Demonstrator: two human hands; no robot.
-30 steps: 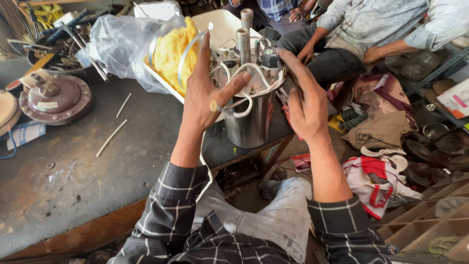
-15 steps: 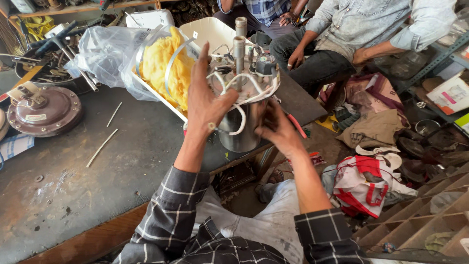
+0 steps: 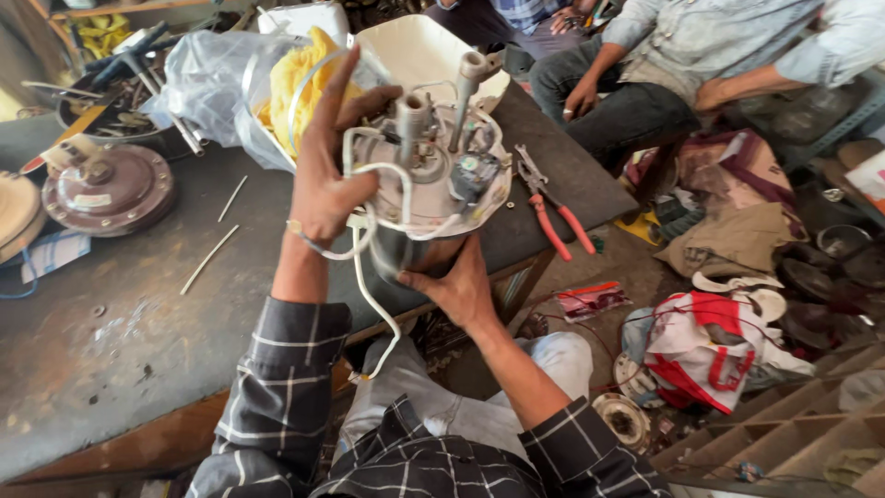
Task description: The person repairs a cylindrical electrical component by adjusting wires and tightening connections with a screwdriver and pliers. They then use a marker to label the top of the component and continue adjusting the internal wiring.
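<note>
I see the left hand [image 3: 324,184] gripping the rim of a steel pot [image 3: 426,198], fingers spread up along its side and the thumb hooked over the top plate. The right hand [image 3: 458,288] cups the pot from below, palm closed against the shiny wall. Both hands bear the pot; it hangs in the air above the near edge of the bench [image 3: 120,323], over my lap, tilted toward the camera.

The plate on top carries two upright metal tubes [image 3: 465,97], a dark fitting and white wires [image 3: 369,249]. One wire loops round my left wrist and trails down past the bench edge, its end loose.

Behind the pot lies a white tray [image 3: 419,51] with yellow cloth [image 3: 290,78] in a clear bag. Red-handled pliers [image 3: 551,217] lie on the bench just right of the pot. A brown round casing [image 3: 106,189] sits well apart at the left. Another person sits beyond the bench.

My judgement: the hold is sound while the right palm stays under the weight. I would keep the left thumb off the wires and the tubes, free the looped wire from the wrist before turning the pot, and keep the trailing end from catching on the bench edge.
</note>
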